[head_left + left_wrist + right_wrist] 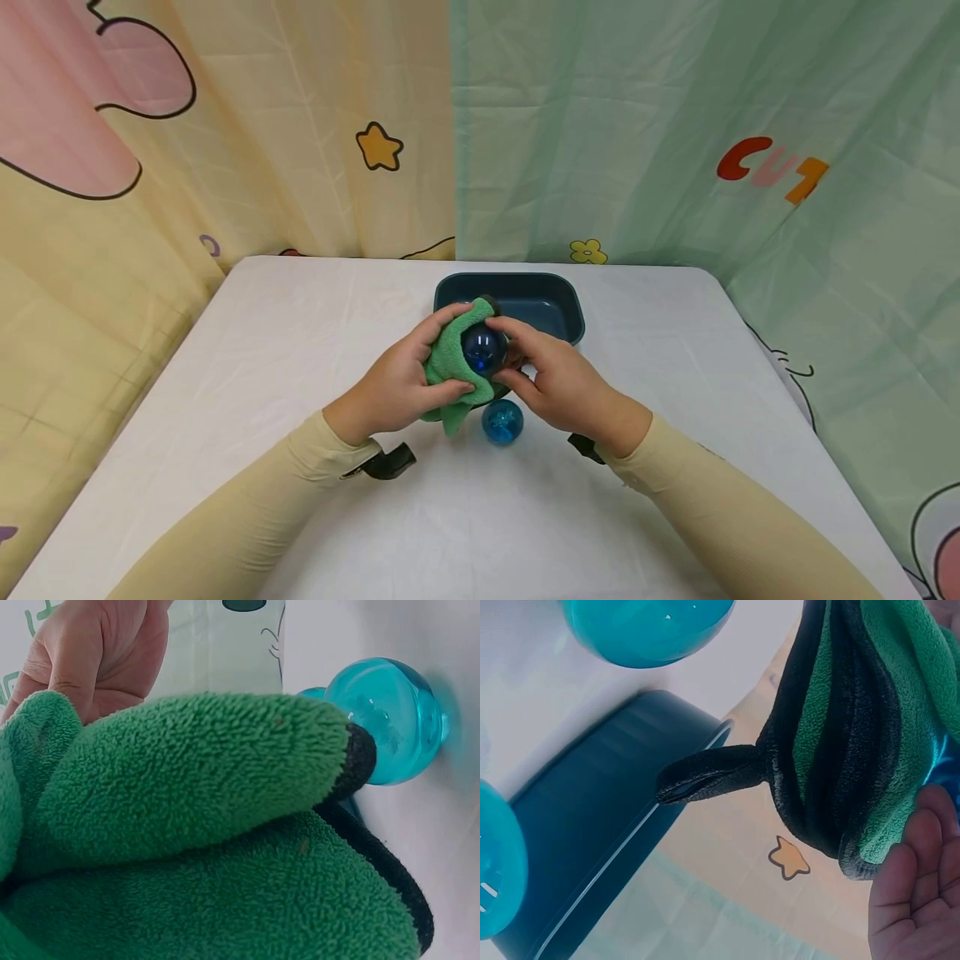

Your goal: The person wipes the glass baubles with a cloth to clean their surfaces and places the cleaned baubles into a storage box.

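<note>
My left hand [405, 379] holds a green terry cloth [450, 358] with dark edging, thumb in front and fingers behind. A dark blue, glossy ball [483, 348] sits in the folds of that cloth. On the ball's right side, my right hand [555, 375] pinches it, index finger at the top and thumb lower down. In the right wrist view, the cloth's black loop [709, 776] hangs out, while the blue ball is mostly covered. Just below the hands, a light blue clear ball [502, 422] lies on the table.
A dark teal rectangular tray [540, 304] stands behind the hands on the white-covered table [322, 325]. In the right wrist view, a second light blue ball [499, 859] shows beside the tray. Printed curtains [637, 125] hang around the table's back and sides.
</note>
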`<action>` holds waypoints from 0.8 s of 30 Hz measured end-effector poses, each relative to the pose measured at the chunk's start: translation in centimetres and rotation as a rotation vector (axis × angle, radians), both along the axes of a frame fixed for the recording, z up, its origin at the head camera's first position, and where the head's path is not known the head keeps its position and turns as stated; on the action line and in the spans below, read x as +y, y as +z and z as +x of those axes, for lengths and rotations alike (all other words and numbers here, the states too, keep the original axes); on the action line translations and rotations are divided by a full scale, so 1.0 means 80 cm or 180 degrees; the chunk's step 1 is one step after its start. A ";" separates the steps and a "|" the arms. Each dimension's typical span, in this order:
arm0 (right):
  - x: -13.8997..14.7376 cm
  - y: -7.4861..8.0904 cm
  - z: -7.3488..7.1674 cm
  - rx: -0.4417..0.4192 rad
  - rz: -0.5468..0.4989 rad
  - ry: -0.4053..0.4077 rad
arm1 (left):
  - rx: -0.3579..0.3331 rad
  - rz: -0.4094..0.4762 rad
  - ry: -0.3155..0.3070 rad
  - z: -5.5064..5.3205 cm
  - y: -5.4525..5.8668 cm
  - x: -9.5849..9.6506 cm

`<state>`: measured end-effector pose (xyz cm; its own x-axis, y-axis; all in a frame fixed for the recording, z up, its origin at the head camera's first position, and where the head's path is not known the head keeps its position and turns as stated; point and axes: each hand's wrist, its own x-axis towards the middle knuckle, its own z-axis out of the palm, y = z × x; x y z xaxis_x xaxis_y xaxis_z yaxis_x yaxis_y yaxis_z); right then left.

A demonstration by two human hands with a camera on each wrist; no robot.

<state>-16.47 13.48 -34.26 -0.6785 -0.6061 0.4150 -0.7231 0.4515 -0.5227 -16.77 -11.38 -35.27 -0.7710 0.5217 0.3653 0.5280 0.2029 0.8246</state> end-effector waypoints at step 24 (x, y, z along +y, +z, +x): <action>0.001 0.002 0.000 -0.0084 0.0005 0.0008 | 0.0032 0.0072 -0.0064 0.001 0.002 -0.001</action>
<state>-16.49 13.54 -34.08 -0.6877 -0.6085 0.3960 -0.7102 0.4507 -0.5408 -16.70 -11.43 -35.14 -0.7566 0.5286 0.3849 0.5402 0.1736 0.8235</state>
